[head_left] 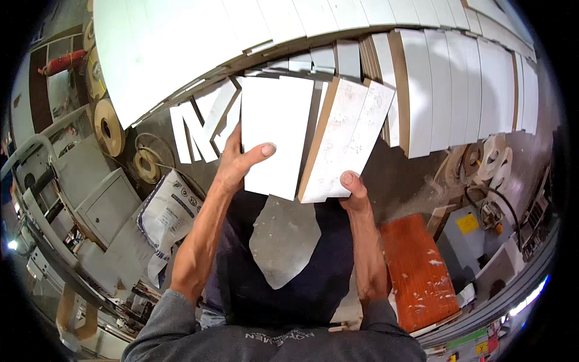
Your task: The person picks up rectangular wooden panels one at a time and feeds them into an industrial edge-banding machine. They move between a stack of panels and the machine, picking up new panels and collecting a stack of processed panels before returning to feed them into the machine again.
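My left hand (242,158) is closed on a flat white board (278,133), its thumb lying across the face and its fingers hidden behind the left edge. In my right hand (354,188) is a small stack of white panels (347,136) with brown bare edges and faint marks on the top faces. The thumb presses near the lower end of that stack. Both loads are held side by side, tilted slightly apart, in front of my legs. Just beyond them, a row of white panels (446,90) with brown edges lines the bench, and loose white strips (220,111) lean at the left.
A long white panel surface (175,48) runs across the top. Rolls of edge banding (108,127) stand at the left, near a white printed sack (172,208). An orange-red board (417,271) lies at the lower right beside a grey box (464,232).
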Available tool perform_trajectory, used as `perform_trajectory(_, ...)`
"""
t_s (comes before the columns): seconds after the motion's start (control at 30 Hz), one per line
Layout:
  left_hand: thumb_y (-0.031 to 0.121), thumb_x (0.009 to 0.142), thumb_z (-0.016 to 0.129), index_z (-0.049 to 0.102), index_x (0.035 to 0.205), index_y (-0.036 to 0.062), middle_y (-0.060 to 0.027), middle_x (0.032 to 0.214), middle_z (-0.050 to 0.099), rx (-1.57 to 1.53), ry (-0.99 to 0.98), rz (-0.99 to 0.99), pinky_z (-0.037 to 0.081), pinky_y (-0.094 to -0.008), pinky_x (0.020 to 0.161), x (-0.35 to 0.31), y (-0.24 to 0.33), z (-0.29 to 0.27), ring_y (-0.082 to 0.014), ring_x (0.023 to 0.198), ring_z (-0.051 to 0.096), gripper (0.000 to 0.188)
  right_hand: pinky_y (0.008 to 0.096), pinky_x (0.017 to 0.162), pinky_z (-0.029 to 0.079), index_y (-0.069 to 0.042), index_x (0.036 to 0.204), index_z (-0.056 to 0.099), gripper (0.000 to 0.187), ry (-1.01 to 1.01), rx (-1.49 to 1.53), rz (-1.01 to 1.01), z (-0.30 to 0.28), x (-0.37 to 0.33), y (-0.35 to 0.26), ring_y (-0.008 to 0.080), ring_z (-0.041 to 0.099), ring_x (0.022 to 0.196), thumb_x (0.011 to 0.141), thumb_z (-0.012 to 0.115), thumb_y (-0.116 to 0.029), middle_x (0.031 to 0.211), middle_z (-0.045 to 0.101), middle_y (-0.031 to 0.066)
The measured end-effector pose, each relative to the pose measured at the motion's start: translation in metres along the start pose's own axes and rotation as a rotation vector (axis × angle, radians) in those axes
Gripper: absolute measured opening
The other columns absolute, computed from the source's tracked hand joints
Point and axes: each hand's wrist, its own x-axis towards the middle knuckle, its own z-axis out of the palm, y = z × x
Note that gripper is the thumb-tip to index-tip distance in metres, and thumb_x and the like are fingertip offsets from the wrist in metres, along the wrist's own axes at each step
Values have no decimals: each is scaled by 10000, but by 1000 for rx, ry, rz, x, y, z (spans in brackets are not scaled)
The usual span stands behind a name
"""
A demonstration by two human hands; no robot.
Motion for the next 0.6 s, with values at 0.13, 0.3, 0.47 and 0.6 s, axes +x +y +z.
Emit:
perform_trajectory(0.13, 581, 556, 833, 320, 1425, -167, -411, 1238, 500, 55, -2, -15, 497, -547, 962, 0, 10, -4, -506, 1174, 552, 1257, 452, 1030, 413, 30, 1475, 351, 1003, -40, -38, 39, 12, 2, -8, 328, 510, 1243, 684, 728, -457, 1343, 519, 209)
perform_trajectory(0.3, 522, 564, 849, 320, 1424, -169, -419, 1216, 511, 59, 28, 26, 506, -549, 950, 5, 6, -5, -509, 1149, 569, 1224, 463, 1038, 394, 43, 1478, 345, 1012, -34, -120, -22, 22, 8, -18, 340, 484, 1263, 676, 714, -452, 1370, 493, 244)
perform_trajectory(0.47, 529, 548, 855, 299, 1428, -172, -431, 1269, 468, 64, 27, 7, 514, -508, 952, 7, 10, -13, -499, 1162, 561, 1255, 484, 1045, 385, 54, 1479, 330, 1056, -61, -120, -19, 25, 17, -9, 359, 473, 1273, 655, 724, -476, 1389, 465, 266)
perform_trajectory(0.6, 522, 543, 852, 329, 1423, -164, -400, 1278, 482, 77, -1, -20, 487, -508, 979, 11, 11, -13, -480, 1172, 557, 1232, 506, 1046, 380, 47, 1484, 319, 1113, -45, -59, -13, 28, 17, -9, 366, 468, 1276, 616, 732, -514, 1394, 458, 262)
